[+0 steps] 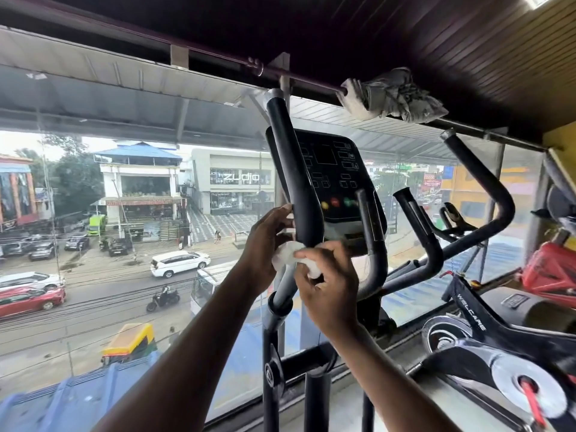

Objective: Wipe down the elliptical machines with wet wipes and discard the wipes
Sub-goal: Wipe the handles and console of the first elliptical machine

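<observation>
Your right hand [330, 275] pinches one end of the crumpled white wet wipe [291, 255] between curled fingers and thumb. Your left hand [268, 241] holds the other end, fingers curved, with the fingertips touching the left black padded handlebar of the elliptical machine [293, 169]. The wipe sits at the lower end of that handlebar, just above the point where the padding gives way to the grey metal tube [282, 291].

Hazards from this position:

- The wipe is bunched, not spread. You may clean only a narrow strip of the grip and leave the far side untouched.
- The black control console with coloured buttons [335, 176] stands just beside the handlebar. A dripping wipe or a stray knuckle could wet the panel or press a button.
- The handlebar probably pivots. Pressure from both hands may swing it and pull the wipe out of your grasp.
- A loose pinch could drop the wipe towards the base of the machine beside the large glass window [124, 213].

Legible writing: "WELCARE" in white letters runs along the black frame of the neighbouring exercise bike [473, 313]. Outside, a shopfront sign [241, 177] reads "zudio". The console markings are too small to read.
</observation>
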{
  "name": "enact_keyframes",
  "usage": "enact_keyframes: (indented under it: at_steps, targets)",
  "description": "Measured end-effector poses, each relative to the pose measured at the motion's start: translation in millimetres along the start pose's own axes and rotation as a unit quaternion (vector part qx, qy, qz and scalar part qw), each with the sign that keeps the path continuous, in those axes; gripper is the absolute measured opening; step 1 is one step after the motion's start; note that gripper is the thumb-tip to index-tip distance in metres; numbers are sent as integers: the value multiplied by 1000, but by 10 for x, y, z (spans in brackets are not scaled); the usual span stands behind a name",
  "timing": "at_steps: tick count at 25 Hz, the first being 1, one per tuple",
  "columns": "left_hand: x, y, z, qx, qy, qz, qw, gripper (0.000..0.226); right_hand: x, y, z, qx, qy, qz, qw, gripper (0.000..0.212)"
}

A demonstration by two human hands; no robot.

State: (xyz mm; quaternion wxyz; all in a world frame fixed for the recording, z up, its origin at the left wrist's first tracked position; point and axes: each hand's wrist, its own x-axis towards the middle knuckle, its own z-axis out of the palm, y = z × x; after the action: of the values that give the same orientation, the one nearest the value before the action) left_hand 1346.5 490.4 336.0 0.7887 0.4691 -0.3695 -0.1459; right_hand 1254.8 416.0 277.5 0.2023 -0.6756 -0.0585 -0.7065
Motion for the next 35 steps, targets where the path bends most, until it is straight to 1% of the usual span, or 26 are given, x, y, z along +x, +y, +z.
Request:
enact_keyframes:
  at_steps: [1, 2, 4, 5, 6, 7, 9, 10, 11, 13, 14, 15, 16, 18, 19, 20, 21, 23, 24, 25, 26, 27, 29, 30, 33, 35]
  targets:
    - [-18, -8, 11, 2, -3, -1, 1000, 20, 35, 12, -13, -2, -1, -18, 1000, 19]
    - [-25, -15, 22, -3, -5, -2, 1000, 19, 166, 19, -3, -1, 17, -13, 1000, 18]
    - [-45, -11, 51, -17, 1, -1, 1000, 17, 527, -24, 53, 3, 59, 36, 998, 16]
    - [-35, -25, 37, -15, 4, 1, 1000, 17, 635, -49, 88, 4, 55, 42, 998, 17]
    - [-29, -29, 20, -2, -1, 8, 1000, 18, 659, -51, 118, -6, 41, 17, 999, 19]
    - [-23, -25, -10, 9, -13, 18, 1000, 20, 604, -26, 136, -23, 18, -37, 999, 21]
    - [0, 37, -68, 22, -24, 45, 998, 22, 402, 34, 85, -43, -49, -153, 986, 21]
    - [7, 98, -69, 22, -5, 53, 998, 21, 401, 78, 43, -36, -65, -173, 982, 18]
    - [14, 156, -56, 21, 14, 58, 998, 20, 493, 116, 31, -21, -60, -155, 986, 16]
    - [3, 264, 10, 20, 21, 67, 997, 16, 854, 104, 126, 1, -17, -33, 999, 17]
    - [-6, 290, 50, 19, 19, 71, 997, 15, 1045, 33, 197, 1, -18, 15, 1000, 17]
    - [0, 291, 67, 11, 21, 73, 997, 14, 1149, -38, 271, -12, -36, 22, 999, 18]
    - [-9, 282, 82, 4, 25, 76, 997, 14, 1144, -85, 329, -44, -54, -10, 998, 18]
    - [-24, 254, 53, -5, 45, 78, 996, 19, 897, -61, 318, -102, -81, -127, 983, 15]
    - [-44, 240, 15, -4, 52, 79, 995, 22, 722, -18, 240, -105, -91, -174, 975, 14]
    - [-52, 233, -15, 10, 54, 83, 995, 23, 578, 37, 146, -94, -85, -197, 972, 15]
    - [-69, 225, -47, 25, 52, 85, 995, 23, 466, 86, 77, -72, -65, -191, 977, 17]
    - [-94, 225, -89, 38, 45, 86, 994, 23, 404, 122, 37, -15, 0, -103, 995, 20]
    - [-106, 224, -100, 44, 41, 84, 995, 23, 379, 105, 53, -1, 29, -54, 998, 24]
    - [-117, 228, -100, 50, 36, 84, 995, 22, 313, 87, 82, 1, 47, -24, 999, 28]
    - [-126, 217, -97, 57, 35, 81, 994, 21, 190, 102, 110, -4, 45, -23, 999, 30]
    - [-148, 198, -99, 64, 36, 77, 994, 21, 39, 149, 110, -7, 27, -42, 999, 29]
    - [-168, 135, -100, 72, 38, 67, 994, 20, -162, 255, 41, -5, -15, -74, 997, 21]
    - [-172, 84, -103, 75, 39, 61, 995, 20, -192, 286, 19, -7, -18, -71, 997, 19]
    - [-157, -58, -112, 75, 48, 37, 995, 20, -205, 275, 105, 17, 32, -27, 999, 22]
    - [-162, -131, -124, 79, 53, 22, 995, 19, -383, 314, 210, 12, 9, 1, 1000, 19]
